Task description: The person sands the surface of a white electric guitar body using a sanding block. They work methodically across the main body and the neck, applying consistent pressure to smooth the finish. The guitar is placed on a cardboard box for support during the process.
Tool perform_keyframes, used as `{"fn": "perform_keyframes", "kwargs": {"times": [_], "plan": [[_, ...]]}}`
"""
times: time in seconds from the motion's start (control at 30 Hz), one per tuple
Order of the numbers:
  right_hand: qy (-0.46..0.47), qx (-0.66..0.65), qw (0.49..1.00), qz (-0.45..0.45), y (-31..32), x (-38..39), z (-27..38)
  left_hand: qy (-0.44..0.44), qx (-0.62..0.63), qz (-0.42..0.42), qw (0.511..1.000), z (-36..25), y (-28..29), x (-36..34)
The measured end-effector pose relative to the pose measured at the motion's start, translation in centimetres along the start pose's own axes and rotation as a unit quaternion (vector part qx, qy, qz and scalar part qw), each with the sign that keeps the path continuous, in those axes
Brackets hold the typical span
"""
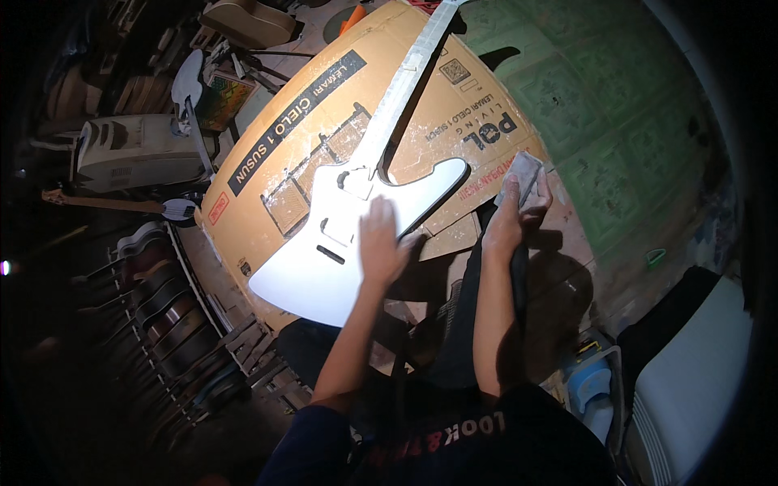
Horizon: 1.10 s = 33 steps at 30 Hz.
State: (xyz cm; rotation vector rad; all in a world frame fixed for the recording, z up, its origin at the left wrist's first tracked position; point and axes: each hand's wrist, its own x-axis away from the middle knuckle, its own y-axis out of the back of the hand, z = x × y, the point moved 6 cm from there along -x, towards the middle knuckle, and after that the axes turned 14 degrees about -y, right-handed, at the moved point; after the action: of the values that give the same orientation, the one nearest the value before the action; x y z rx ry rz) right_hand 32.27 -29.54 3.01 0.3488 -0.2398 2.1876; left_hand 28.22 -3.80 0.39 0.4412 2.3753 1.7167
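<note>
We see an angular white electric guitar (304, 285) lying face up on a cardboard sheet (235, 206), its neck (405, 87) running away toward the upper edge. The sheet probably shields the guitar from the green tiled floor (600, 130), and the long neck pointing outward leaves the broad body nearest the person. The left hand (382, 243) lies flat on the body beside its cut-out openings, fingers extended; its grip is spread wide, with nothing in it that we can see. We judge that this spread palm could steady or feel the surface. The right hand (510, 215) is raised off to the right, clear of the guitar, its grip closed around a pale grey block (527, 176), perhaps so that the body is left free for the other palm.

Motion blurs the left fingers, which also cover part of the openings. We cannot tell what the block is made of. The neck's far end is cut off, the guitar's underside is hidden, and the guitar rack (166, 324) at lower left sinks into darkness.
</note>
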Motion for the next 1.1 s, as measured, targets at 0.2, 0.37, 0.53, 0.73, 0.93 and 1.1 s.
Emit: {"fn": "perform_keyframes", "kwargs": {"times": [0.2,0.37,0.53,0.73,0.93,1.1], "plan": [[-0.011,-0.044,0.996,0.08,-1.3,0.4,-0.8,0.313,-0.095,-0.079,0.942,13.3,4.3,9.9],[0.027,-0.041,0.997,0.065,-1.4,0.5,-0.5,0.261,-0.066,-0.09,0.959,5.9,1.1,2.1],[0.068,0.012,0.996,0.054,-1.0,1.7,-0.4,0.004,-0.004,-0.05,0.999,-6.3,-1.8,-6.9],[0.081,0.018,0.99,0.113,-2.0,3.1,-1.4,-0.093,0.012,-0.017,0.995,-7.0,-1.7,-5.8],[0.158,0.166,0.963,0.144,-3.0,5.0,-2.5,0.055,-0.022,-0.007,0.998,2.9,1.1,11.8],[0.198,0.214,0.942,0.166,-3.1,7.5,-2.2,0.28,-0.073,-0.088,0.953,12.4,3.7,22.4]]}}
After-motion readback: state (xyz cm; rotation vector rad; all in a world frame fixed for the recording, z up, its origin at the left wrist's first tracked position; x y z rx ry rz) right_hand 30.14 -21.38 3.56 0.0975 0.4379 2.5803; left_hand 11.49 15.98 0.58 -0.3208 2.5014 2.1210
